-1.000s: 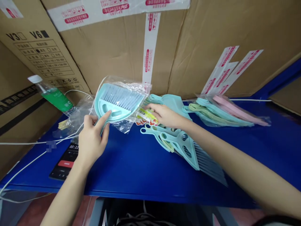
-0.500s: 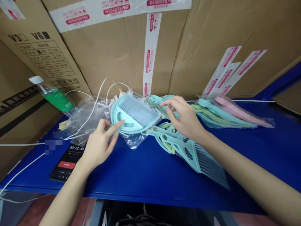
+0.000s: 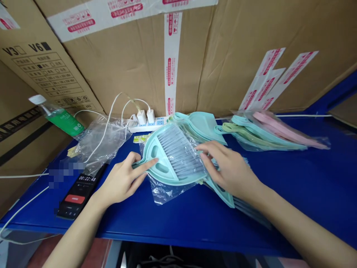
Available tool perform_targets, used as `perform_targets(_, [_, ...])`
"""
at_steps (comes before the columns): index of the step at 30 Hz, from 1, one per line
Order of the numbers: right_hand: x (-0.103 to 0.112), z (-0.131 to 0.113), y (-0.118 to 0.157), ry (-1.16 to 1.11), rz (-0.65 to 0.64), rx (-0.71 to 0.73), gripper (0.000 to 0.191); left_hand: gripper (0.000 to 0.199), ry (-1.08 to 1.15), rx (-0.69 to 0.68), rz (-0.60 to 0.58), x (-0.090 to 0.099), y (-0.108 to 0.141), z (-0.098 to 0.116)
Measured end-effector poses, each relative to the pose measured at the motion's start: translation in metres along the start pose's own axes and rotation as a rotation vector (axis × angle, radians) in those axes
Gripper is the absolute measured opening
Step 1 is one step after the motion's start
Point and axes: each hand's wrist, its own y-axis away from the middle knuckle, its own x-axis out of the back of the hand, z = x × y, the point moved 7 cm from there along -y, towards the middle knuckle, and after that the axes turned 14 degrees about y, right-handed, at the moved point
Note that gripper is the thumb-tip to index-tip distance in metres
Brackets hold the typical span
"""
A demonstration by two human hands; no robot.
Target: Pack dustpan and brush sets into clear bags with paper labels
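Observation:
My left hand [image 3: 126, 178] is closed around the handle end of a light-blue dustpan [image 3: 184, 181] with a matching hand brush [image 3: 182, 152] nested on it. Its index finger lies stretched along the brush's head, beside two oval holes. The grey bristles face up and to the right. A clear plastic bag [image 3: 161, 191] shows beneath the dustpan. My right hand [image 3: 228, 167] is at the bristle end, fingers bent and apart, fingertips by the dustpan's edge; contact is unclear. Under that hand lies another light-blue brush [image 3: 224, 195], partly hidden.
Bagged blue, green and pink dustpan sets [image 3: 279, 134] lie at the back right. More dustpans [image 3: 206, 124] rest behind my hands. A power strip [image 3: 139, 128], white cables, crumpled plastic [image 3: 103, 137], a phone [image 3: 79, 197] and a bottle [image 3: 63, 119] are on the left. Cardboard boxes [image 3: 134, 67] stand behind.
My left hand has brought the dustpan and brush right and nearer, over the other brush. My right hand has come lower, to the bristle end. The power strip now shows.

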Motion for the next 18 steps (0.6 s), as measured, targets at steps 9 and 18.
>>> perform_targets(9, [-0.044, 0.037, 0.017, -0.69, -0.368, -0.588, 0.041, 0.038, -0.008, -0.073, 0.02, 0.004, -0.003, 0.008])
perform_targets(18, [-0.061, 0.02, 0.025, -1.077, -0.521, -0.666, 0.052, 0.043, 0.012, -0.038, 0.032, 0.001, -0.005, 0.011])
